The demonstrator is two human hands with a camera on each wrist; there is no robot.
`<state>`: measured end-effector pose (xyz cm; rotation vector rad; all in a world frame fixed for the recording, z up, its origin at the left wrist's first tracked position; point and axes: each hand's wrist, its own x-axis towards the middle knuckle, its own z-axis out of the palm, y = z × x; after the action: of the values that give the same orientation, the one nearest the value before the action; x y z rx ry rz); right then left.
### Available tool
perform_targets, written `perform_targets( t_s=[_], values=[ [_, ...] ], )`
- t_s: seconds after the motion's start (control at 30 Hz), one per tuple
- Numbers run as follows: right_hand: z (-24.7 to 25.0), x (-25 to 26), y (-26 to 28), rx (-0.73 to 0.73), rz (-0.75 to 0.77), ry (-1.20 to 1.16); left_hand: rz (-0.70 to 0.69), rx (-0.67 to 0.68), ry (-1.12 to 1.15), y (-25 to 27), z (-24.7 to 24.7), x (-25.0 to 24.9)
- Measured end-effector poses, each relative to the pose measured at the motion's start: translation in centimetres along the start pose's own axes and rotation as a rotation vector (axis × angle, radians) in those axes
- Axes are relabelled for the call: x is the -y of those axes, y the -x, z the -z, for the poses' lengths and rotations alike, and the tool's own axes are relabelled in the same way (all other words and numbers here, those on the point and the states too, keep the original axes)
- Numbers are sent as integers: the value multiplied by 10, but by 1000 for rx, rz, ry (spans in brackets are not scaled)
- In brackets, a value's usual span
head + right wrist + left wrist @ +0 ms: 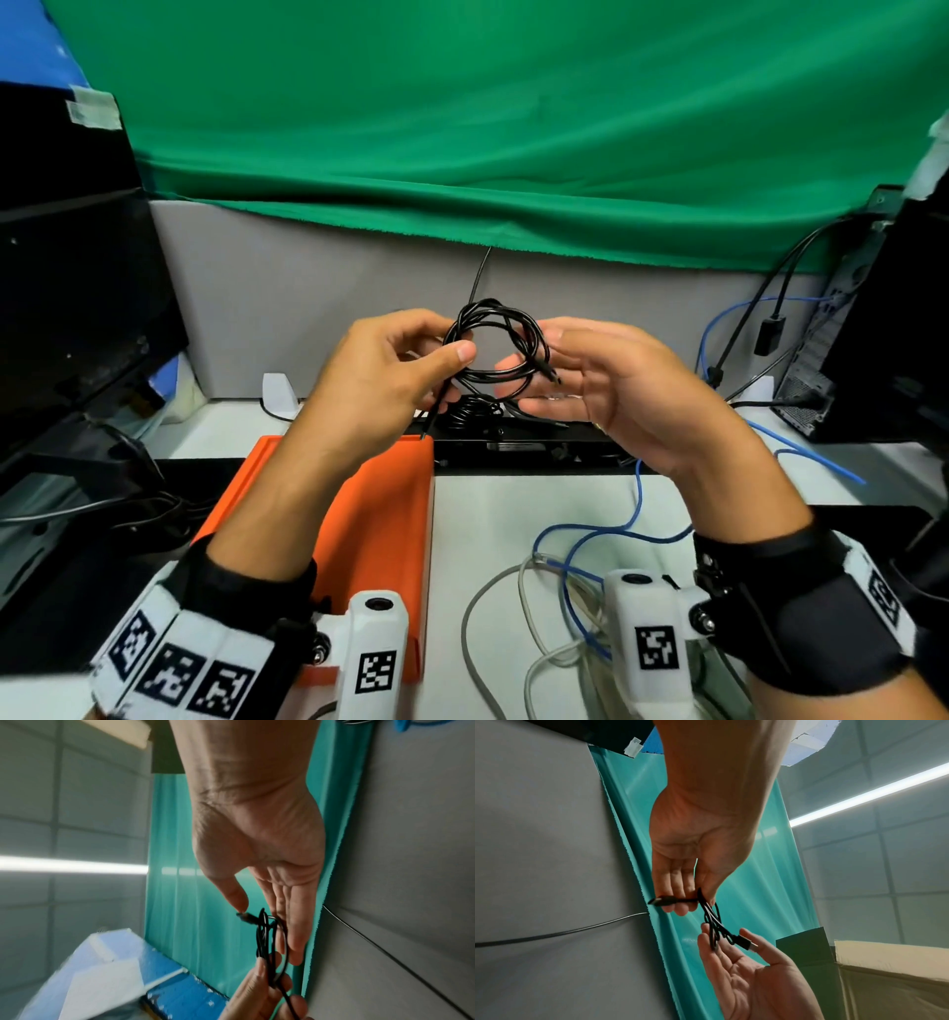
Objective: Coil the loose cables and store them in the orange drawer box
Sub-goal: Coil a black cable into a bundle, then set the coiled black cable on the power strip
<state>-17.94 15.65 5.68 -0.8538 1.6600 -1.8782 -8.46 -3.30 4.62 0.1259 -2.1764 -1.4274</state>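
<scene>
A black cable wound into a small coil hangs in the air between both hands, above the far end of the orange drawer box. My left hand pinches the coil's left side between thumb and fingers; one loose end hangs down toward the box. My right hand has straight fingers resting against the coil's right side, and a plug end lies across them. In the left wrist view my left hand pinches the cable. In the right wrist view the right hand touches the cable, thumb tip at the plug.
A blue cable and a grey cable lie loose on the white desk to the right of the box. A black bar device with another coiled black cord sits behind. A monitor stands left, a computer tower right.
</scene>
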Motion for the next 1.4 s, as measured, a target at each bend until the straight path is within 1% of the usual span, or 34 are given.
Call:
perform_targets(
  t_s=[0.13,0.33,0.43,0.53,0.6,0.67,0.73,0.8,0.87,1.0,1.1,1.17,1.3,1.4],
  values=[
    [6,-5,-5,22,-46,3,28,18,-6,-1,1,3],
    [10,-20,-15,-37,-89,-7,46,53,-35,-2,1,8],
    [21,-26,-19,-106,-112,-32,46,50,-142,-2,7,10],
    [42,-32,-31,-204,-146,-15,12,77,-263,2,13,4],
    [64,-36,-43,-286,-180,11,-18,155,-322,7,13,-4],
    [87,-41,-56,-339,-223,31,-31,286,-373,14,12,-13],
    [105,-47,-67,-375,-261,57,-40,409,-436,21,11,-21],
    [116,-53,-75,-396,-295,96,-42,497,-477,26,13,-26],
    [120,-58,-83,-399,-331,143,-35,534,-492,28,15,-29],
    [126,-74,-100,-397,-417,212,-49,535,-524,29,19,-33],
    [126,-92,-112,-403,-490,318,-45,548,-526,29,21,-34],
    [125,-101,-119,-409,-524,463,-43,557,-530,28,21,-34],
    [133,-104,-128,-394,-476,848,-28,562,-542,27,23,-34],
    [136,-95,-130,-414,-450,960,-25,568,-543,27,23,-33]
  ],
)
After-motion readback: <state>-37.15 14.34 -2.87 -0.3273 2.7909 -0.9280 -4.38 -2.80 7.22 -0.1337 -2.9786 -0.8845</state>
